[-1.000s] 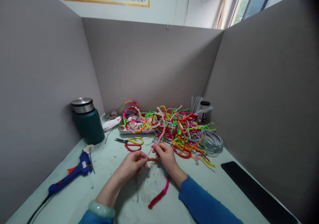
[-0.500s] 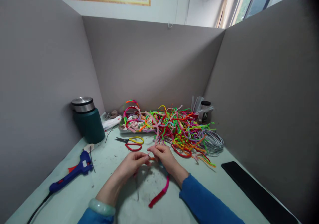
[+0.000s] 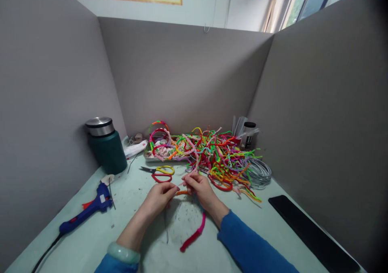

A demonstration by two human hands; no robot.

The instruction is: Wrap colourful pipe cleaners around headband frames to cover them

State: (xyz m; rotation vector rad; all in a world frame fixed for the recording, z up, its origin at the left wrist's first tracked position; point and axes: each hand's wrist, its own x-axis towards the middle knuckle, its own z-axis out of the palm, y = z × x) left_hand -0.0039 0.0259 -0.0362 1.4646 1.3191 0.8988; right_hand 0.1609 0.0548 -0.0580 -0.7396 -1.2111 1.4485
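Between my two hands runs a curved wire wrapped in coloured pipe cleaner, with an orange stretch (image 3: pixel 182 192) in the gap and a magenta-to-red end (image 3: pixel 194 238) hanging below. My left hand (image 3: pixel 162 196) is closed, thumb against fingers, on the wire beside the orange part; a bare grey end (image 3: pixel 166 226) drops beneath it. A pink pipe cleaner (image 3: pixel 195 156) rises from the pinched fingers of my right hand (image 3: pixel 200 187). That hand also lies over the wrapped wire, and its fingers partly hide where pink meets wire.
Behind my hands lie yellow-and-red scissors (image 3: pixel 162 174), a metal tray (image 3: pixel 148 158) and a heap of pipe cleaners (image 3: pixel 218 149). Grey wire coil (image 3: pixel 260 174) and black strip (image 3: pixel 309 232) are right; glue gun (image 3: pixel 100 202) and green flask (image 3: pixel 107 151) left. Grey panels (image 3: pixel 182 75) enclose the table.
My hands have drawn slightly apart, showing more of the orange stretch. The pink pipe cleaner above my right hand has swung and now curves differently. The view has shifted slightly.
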